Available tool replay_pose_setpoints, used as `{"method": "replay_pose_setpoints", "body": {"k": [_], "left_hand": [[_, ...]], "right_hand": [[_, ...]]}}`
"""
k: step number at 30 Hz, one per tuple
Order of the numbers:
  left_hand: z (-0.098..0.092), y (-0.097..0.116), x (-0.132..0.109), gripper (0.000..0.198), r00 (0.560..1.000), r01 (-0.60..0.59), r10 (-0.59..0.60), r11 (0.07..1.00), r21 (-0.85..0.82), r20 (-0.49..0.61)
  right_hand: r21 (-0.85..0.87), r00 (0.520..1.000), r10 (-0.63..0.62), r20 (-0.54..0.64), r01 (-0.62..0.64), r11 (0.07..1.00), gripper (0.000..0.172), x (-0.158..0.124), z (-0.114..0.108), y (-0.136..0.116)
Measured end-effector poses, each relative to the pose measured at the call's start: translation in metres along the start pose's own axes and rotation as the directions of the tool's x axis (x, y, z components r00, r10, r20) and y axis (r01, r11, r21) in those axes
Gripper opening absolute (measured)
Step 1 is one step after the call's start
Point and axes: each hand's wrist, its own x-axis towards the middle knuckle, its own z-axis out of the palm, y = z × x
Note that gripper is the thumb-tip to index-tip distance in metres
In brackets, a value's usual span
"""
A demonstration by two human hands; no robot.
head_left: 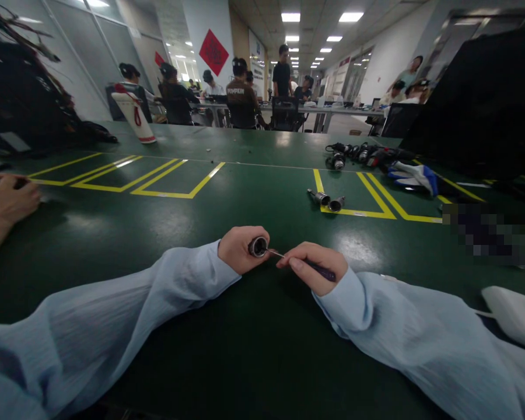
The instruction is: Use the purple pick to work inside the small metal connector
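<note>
My left hand (pixel 241 248) is closed around a dark metal cylindrical part (pixel 258 247), its round hollow end turned toward me. In my right hand (pixel 317 263) is a screwdriver (pixel 324 270) with a dark handle and a thin shaft. The shaft's tip reaches the rim of the cylinder's opening; whether it goes inside I cannot tell. Both hands are held above the green table (pixel 210 338). Farther off, two similar metal parts (pixel 326 200) lie side by side by a yellow tape line.
A pile of dark metal parts (pixel 359 154) and a white-blue glove (pixel 413 177) lie at the back right. A white device (pixel 514 315) with a cable is near my right arm. Another person's hand (pixel 11 204) rests at the left edge. A white container (pixel 135 116) stands behind.
</note>
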Motion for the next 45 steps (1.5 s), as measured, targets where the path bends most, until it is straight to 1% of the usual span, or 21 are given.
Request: {"method": "replay_pose_setpoints", "body": {"k": [3,6,8,10,12,14,15,17,20,22,24,26,29,31,33,35,37,39,41,43,45], "left_hand": [[0.0,0.002,-0.001,0.016,1.0,0.004,-0.005,1.0,0.023,0.003],[-0.001,0.004,-0.001,0.014,1.0,-0.009,0.01,0.999,0.034,-0.007],[-0.001,0.005,-0.002,0.013,0.999,-0.041,0.041,0.999,0.03,-0.007],[-0.001,0.007,-0.002,0.015,0.998,-0.068,0.068,0.997,0.019,0.005],[-0.002,0.008,-0.002,0.016,0.996,-0.081,0.081,0.997,0.008,0.023],[-0.002,0.009,-0.002,0.016,0.996,-0.083,0.083,0.996,0.01,0.035],[-0.001,0.009,-0.002,0.016,0.996,-0.084,0.083,0.996,0.017,0.039],[-0.001,0.008,-0.002,0.015,0.995,-0.09,0.088,0.995,0.047,0.045],[-0.001,0.006,-0.003,0.014,0.991,-0.122,0.114,0.984,0.128,0.063],[-0.001,0.004,-0.003,0.013,0.986,-0.156,0.144,0.971,0.18,0.081],[-0.002,0.004,-0.004,0.011,0.979,-0.193,0.177,0.961,0.196,0.098],[-0.002,0.004,-0.004,0.012,0.976,-0.209,0.194,0.963,0.17,0.101],[-0.003,0.005,-0.004,0.015,0.98,-0.187,0.179,0.979,0.087,0.085],[-0.002,0.006,-0.004,0.017,0.98,-0.182,0.179,0.983,0.03,0.085],[-0.002,0.006,-0.003,0.017,0.976,-0.194,0.194,0.981,-0.012,0.094],[-0.001,0.006,-0.003,0.017,0.977,-0.192,0.192,0.981,-0.016,0.096],[0.0,0.005,-0.003,0.017,0.981,-0.175,0.172,0.984,0.027,0.09],[0.0,0.004,-0.003,0.015,0.981,-0.176,0.168,0.98,0.089,0.093],[0.0,0.003,-0.003,0.012,0.977,-0.2,0.186,0.97,0.139,0.107],[0.0,0.002,-0.004,0.01,0.97,-0.23,0.215,0.96,0.156,0.111],[-0.001,0.002,-0.004,0.01,0.965,-0.257,0.246,0.957,0.136,0.092]], "right_hand": [[0.009,1.0,0.016,0.011,-0.016,1.0,0.018,0.0,0.0,-0.002],[0.188,0.984,0.163,0.069,-0.173,0.967,0.019,0.003,-0.003,0.0],[0.359,0.954,0.265,0.137,-0.297,0.885,0.019,0.006,-0.006,0.003],[0.511,0.921,0.327,0.21,-0.389,0.766,0.017,0.01,-0.008,0.008],[0.61,0.896,0.356,0.265,-0.442,0.658,0.016,0.012,-0.008,0.012],[0.643,0.889,0.362,0.279,-0.453,0.617,0.016,0.012,-0.008,0.013],[0.635,0.896,0.357,0.264,-0.44,0.635,0.016,0.011,-0.008,0.012],[0.552,0.922,0.333,0.197,-0.385,0.74,0.016,0.009,-0.007,0.007],[0.298,0.962,0.26,0.084,-0.273,0.915,0.018,0.005,-0.007,-0.004],[0.179,0.974,0.219,0.061,-0.226,0.958,0.019,0.003,-0.006,-0.009],[0.195,0.971,0.225,0.084,-0.238,0.952,0.018,0.003,-0.007,-0.009],[0.323,0.951,0.277,0.139,-0.308,0.895,0.017,0.004,-0.008,-0.004],[0.558,0.907,0.331,0.262,-0.422,0.715,0.015,0.009,-0.01,0.009],[0.645,0.882,0.328,0.338,-0.471,0.602,0.014,0.012,-0.011,0.016],[0.675,0.873,0.32,0.369,-0.488,0.553,0.014,0.012,-0.011,0.019],[0.663,0.886,0.322,0.335,-0.464,0.588,0.014,0.011,-0.011,0.016],[0.601,0.91,0.331,0.248,-0.413,0.684,0.014,0.009,-0.01,0.009],[0.49,0.933,0.326,0.155,-0.359,0.795,0.015,0.006,-0.009,0.002],[0.393,0.946,0.304,0.117,-0.325,0.861,0.014,0.004,-0.009,-0.002],[0.382,0.946,0.296,0.135,-0.325,0.865,0.015,0.004,-0.009,-0.003],[0.463,0.933,0.305,0.19,-0.359,0.81,0.015,0.006,-0.01,0.002]]}}
